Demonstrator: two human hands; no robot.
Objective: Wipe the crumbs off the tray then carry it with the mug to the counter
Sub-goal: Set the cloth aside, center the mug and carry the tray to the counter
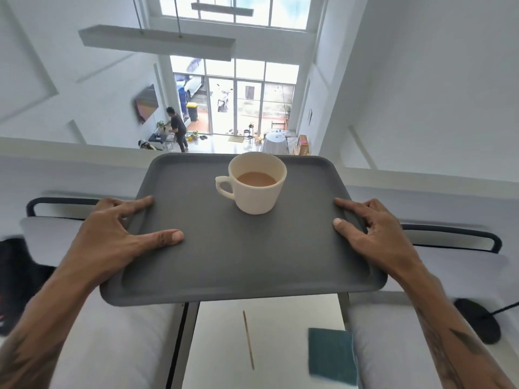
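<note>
Up in the air, above a small white table (269, 327), is the grey tray (241, 254). The left hand (112, 234) holds its left edge and the right hand (373, 234) holds its right edge, thumbs lying flat on top. A cream mug (257, 182) of light brown drink stands on the far half of the tray. On the table lie a thin wooden stick (248, 339) and a green cloth (331, 355).

white table (269, 327) | thin wooden stick (248, 339) lying on it | teal cloth (331, 355) at its right edge
</note>
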